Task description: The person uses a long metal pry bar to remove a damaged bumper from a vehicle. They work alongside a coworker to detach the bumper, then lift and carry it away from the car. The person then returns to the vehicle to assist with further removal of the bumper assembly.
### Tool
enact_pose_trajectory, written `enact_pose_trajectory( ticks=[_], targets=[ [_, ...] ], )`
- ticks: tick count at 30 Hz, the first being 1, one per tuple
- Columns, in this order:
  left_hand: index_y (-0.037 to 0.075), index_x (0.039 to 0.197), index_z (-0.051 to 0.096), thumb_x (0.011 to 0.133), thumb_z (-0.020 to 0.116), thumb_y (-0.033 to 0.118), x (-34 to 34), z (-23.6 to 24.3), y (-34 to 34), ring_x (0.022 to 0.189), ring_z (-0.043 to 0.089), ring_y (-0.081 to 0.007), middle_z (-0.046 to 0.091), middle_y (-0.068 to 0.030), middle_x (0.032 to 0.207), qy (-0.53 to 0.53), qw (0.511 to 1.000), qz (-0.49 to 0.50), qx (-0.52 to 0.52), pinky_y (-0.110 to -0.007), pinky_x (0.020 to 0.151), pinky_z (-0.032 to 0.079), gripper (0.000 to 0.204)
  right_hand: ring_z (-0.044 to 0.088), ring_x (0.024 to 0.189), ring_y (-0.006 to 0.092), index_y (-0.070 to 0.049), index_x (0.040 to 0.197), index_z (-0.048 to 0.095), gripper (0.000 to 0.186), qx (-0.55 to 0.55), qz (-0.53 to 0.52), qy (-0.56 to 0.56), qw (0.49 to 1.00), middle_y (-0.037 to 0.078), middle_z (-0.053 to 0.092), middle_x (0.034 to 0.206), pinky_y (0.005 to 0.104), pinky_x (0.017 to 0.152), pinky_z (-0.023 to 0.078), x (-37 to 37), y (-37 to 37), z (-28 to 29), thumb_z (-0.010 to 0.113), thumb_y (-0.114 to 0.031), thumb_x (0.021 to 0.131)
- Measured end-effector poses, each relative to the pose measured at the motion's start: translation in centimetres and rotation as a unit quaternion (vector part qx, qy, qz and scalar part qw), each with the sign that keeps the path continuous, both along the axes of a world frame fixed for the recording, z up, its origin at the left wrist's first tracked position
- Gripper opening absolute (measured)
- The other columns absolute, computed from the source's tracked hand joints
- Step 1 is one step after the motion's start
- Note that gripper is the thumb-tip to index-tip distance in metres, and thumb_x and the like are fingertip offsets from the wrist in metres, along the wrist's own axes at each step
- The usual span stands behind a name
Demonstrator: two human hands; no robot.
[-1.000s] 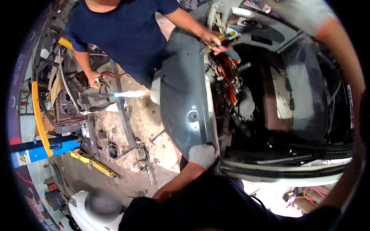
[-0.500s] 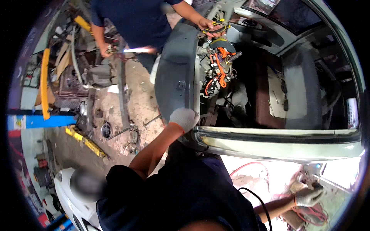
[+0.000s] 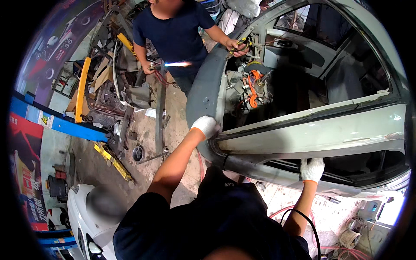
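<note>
My left hand (image 3: 205, 126), in a white knit glove with an orange cuff, is closed at the edge of a dark grey car panel (image 3: 207, 82), beside the foot of a pale pillar (image 3: 333, 130). Its fingertips are hidden. My right hand (image 3: 313, 169), gloved alike, has its fingers bent over the edge of a side window frame (image 3: 281, 164) below that pillar. Inside the stripped car body lie orange cables (image 3: 253, 89) and loose wiring. Across the panel a co-worker holds a lit torch (image 3: 158, 66) in one hand and yellow-handled pliers (image 3: 241, 45) in the other.
The torch flame (image 3: 177, 64) points toward the panel's far side. A heap of scrap parts (image 3: 108, 95), a blue beam (image 3: 73, 128) and a yellow-painted bar (image 3: 112, 160) lie to the left. A white car (image 3: 93, 216) stands lower left. Red hoses (image 3: 284, 211) cross the floor.
My right hand has come in from the far lower right, off to the side, onto the window frame. My left hand stays at the panel edge. The whole view has shifted.
</note>
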State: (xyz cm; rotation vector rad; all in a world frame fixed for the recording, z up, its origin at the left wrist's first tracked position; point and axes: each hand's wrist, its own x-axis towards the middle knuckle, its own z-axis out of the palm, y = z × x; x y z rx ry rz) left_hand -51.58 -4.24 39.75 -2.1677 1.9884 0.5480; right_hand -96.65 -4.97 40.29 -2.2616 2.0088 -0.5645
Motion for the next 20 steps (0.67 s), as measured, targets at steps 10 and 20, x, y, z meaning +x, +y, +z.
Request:
enact_pose_trajectory(
  ticks=[10,20],
  targets=[
    [0.001,0.078,0.067,0.083,0.053,0.028,-1.2,2.2,0.5,0.083,0.062,-0.0392,0.064,-0.0243,0.086,0.076,0.996,0.000,-0.036,-0.044,0.076,0.050,0.031,0.055,0.109,0.0313,-0.002,0.122,0.055,0.055,0.271,0.260,-0.343,0.861,0.020,0.060,0.116,0.0411,0.092,0.043,19.3,-15.6,-7.7,0.053,-0.045,0.089],
    [0.006,0.077,0.071,0.082,0.052,0.030,-0.9,2.0,1.2,0.079,0.063,-0.0375,0.066,-0.0194,0.081,0.043,0.997,0.033,-0.057,-0.043,0.078,0.050,0.031,0.061,0.101,0.0294,0.005,0.116,0.056,0.068,0.375,0.240,-0.398,0.802,0.022,0.063,0.108,0.0347,0.090,0.045,36.1,-10.9,-9.2,0.066,-0.051,0.078]
  ],
)
